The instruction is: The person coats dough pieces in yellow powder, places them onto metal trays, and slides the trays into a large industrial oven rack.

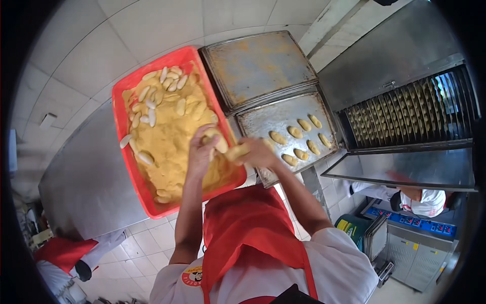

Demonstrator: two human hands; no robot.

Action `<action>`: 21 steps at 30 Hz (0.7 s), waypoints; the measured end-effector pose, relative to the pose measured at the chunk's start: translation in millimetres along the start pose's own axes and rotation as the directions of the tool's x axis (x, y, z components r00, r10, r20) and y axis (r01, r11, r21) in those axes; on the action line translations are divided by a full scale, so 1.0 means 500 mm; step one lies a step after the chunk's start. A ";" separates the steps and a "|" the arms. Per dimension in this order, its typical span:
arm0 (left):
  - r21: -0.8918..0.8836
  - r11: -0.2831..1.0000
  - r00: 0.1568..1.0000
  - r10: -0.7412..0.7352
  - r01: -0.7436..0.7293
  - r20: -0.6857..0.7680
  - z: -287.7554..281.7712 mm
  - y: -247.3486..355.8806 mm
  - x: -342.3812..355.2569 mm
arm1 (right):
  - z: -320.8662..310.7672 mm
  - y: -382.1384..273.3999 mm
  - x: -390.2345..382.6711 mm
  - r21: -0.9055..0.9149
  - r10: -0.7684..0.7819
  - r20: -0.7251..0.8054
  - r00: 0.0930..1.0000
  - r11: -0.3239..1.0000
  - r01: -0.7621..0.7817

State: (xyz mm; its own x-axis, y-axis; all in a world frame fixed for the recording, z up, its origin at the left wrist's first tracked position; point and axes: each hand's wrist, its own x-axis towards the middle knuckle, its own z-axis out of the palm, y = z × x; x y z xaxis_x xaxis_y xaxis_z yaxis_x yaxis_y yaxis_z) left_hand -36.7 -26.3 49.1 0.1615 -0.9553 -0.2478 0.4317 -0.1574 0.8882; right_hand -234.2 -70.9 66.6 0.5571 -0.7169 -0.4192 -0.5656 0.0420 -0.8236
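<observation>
A pale roll [220, 144] is gripped in the left hand [202, 144], its fingers curled round it; whether more is held there cannot be told. A yellow roll [237, 152] is pinched in the fingers of the right hand [258, 152], which is blurred. The two rolls are held close beside each other near the right side of the tub [121, 109], the right hand being placed between its red rim and the tray [258, 121]. Left of the left hand, open room is offered by a broad bed of yellow powder [162, 152]; the far end is crowded by white rolls [152, 118], and one is laid across the left rim. Steel is exposed at the tray's far left, its middle and right being taken up by coated rolls [295, 132] in two rows. The tray is bounded by the tub on the left and a tray stack [260, 66] beyond. All rolls are seen as oblong with rounded ends, the uncoated whitish, the coated dull yellow. Farther right, a rack [405, 111] is filled with similar pieces
</observation>
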 end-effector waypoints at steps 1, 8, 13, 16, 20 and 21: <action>0.013 1.000 0.998 0.004 -0.004 0.059 0.065 -0.034 0.027 | -0.069 0.084 0.005 -0.083 0.015 -0.205 0.979 0.996 -0.032; 0.797 0.599 0.995 0.005 0.075 -0.097 0.241 -0.308 0.208 | -0.299 0.359 0.176 -0.347 0.030 -0.232 0.972 0.931 -0.111; 0.990 0.048 0.991 0.015 -0.134 0.133 0.390 -0.298 0.232 | -0.384 0.439 0.168 -0.544 -0.011 -0.075 0.997 0.839 -0.032; 0.993 -0.099 0.994 -0.095 -0.058 0.049 0.409 -0.332 0.266 | -0.451 0.492 0.171 -0.281 -0.037 -0.308 0.951 0.958 -0.054; 0.956 0.287 0.998 0.006 -0.062 0.063 0.488 -0.325 0.316 | -0.512 0.490 0.100 -0.251 -0.114 -0.403 0.908 0.968 0.010; 0.765 0.643 0.995 -0.093 0.034 0.033 0.515 -0.329 0.324 | -0.522 0.491 0.090 -0.277 -0.235 -0.445 0.864 0.954 0.116</action>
State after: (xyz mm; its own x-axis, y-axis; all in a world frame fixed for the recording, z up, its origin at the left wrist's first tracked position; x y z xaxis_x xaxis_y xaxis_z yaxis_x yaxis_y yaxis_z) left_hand -310.0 -219.6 -37.4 0.0913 -0.9443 -0.3162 -0.3958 -0.3258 0.8586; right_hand -506.6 -274.5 -54.6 0.3436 -0.9391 0.0012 -0.6434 -0.2363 -0.7282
